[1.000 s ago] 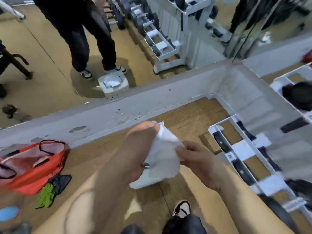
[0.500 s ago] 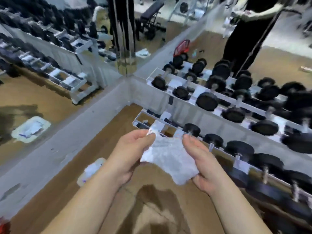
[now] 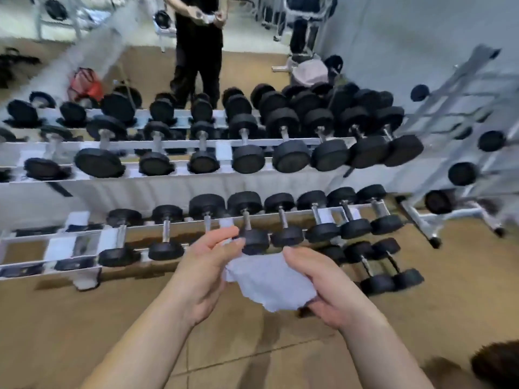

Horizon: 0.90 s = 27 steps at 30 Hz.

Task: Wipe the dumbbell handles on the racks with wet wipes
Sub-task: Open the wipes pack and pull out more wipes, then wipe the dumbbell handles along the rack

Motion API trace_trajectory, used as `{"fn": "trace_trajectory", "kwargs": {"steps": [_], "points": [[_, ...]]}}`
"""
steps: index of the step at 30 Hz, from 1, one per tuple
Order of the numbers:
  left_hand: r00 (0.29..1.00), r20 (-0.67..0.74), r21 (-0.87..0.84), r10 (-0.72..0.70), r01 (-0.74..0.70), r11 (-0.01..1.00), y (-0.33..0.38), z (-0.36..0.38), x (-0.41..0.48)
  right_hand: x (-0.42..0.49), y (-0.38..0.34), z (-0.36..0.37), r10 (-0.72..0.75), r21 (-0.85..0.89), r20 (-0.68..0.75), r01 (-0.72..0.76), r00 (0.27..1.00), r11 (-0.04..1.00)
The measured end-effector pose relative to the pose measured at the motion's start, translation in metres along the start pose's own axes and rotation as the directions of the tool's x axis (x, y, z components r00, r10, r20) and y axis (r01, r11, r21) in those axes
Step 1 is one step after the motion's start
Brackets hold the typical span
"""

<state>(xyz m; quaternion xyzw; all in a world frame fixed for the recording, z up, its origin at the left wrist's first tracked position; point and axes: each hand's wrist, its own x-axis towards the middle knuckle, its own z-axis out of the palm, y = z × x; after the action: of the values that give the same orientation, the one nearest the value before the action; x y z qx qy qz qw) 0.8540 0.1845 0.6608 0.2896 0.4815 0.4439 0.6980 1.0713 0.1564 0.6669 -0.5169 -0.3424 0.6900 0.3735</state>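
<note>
Preparation step: the wipe [image 3: 269, 282] is pinched at its edges by the left hand [image 3: 205, 270] and right hand [image 3: 325, 290] before the lower rack [image 3: 179, 231], nothing wiped yet; wrapping the nearest dumbbell handle [image 3: 247, 220] seems needed next.

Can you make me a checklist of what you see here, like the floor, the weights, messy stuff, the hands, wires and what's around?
Surface: brown floor with seams showing.
Job's things: white wipe, crumpled and not touching any handle yet; black dumbbells in rows on a white rack.
Clutter: red bag past the rack's left end.
Hands: left hand pinches the wipe's edge; right hand grips its other side.
Cables: nothing seen.
Surroundings: a person in black shows above the rack; a second rack stands on the right.
</note>
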Motion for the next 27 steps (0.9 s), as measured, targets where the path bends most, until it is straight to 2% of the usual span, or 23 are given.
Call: {"fn": "trace_trajectory", "kwargs": {"steps": [2,6,9,12,17,20,24,27], "points": [[0.999,0.034,0.066,-0.029,0.027,0.997,-0.016,0.062,0.013,-0.018,0.004,-0.061,0.039,-0.001,-0.115,-0.04,0.993,0.999],[0.987,0.144,0.164,-0.071,0.047,0.985,-0.036,0.159,0.045,-0.025,0.012,-0.153,0.08,0.131,-0.362,-0.035,0.929,0.991],[0.977,0.189,0.186,-0.102,0.067,0.98,-0.044,0.206,0.072,-0.002,0.015,-0.197,0.112,0.175,-0.402,-0.044,0.909,0.984],[0.959,0.25,0.218,-0.136,0.081,0.973,-0.047,0.247,0.115,0.028,0.01,-0.235,0.223,0.281,-0.463,-0.097,0.858,0.955],[0.912,0.37,0.335,-0.178,0.048,0.941,-0.049,0.324,0.198,0.068,-0.019,-0.293,0.303,0.528,-0.467,-0.014,0.831,0.849],[0.866,0.441,0.389,-0.238,0.054,0.92,-0.053,0.375,0.233,0.081,-0.044,-0.328,0.262,0.624,-0.385,0.04,0.885,0.781],[0.767,0.558,0.342,-0.316,0.134,0.93,-0.057,0.449,0.265,0.083,-0.074,-0.372,0.16,0.766,-0.317,0.153,0.935,0.624],[0.668,0.65,0.272,-0.362,0.24,0.932,-0.065,0.507,0.28,0.078,-0.088,-0.412,0.094,0.867,-0.302,0.232,0.949,0.44]]}}
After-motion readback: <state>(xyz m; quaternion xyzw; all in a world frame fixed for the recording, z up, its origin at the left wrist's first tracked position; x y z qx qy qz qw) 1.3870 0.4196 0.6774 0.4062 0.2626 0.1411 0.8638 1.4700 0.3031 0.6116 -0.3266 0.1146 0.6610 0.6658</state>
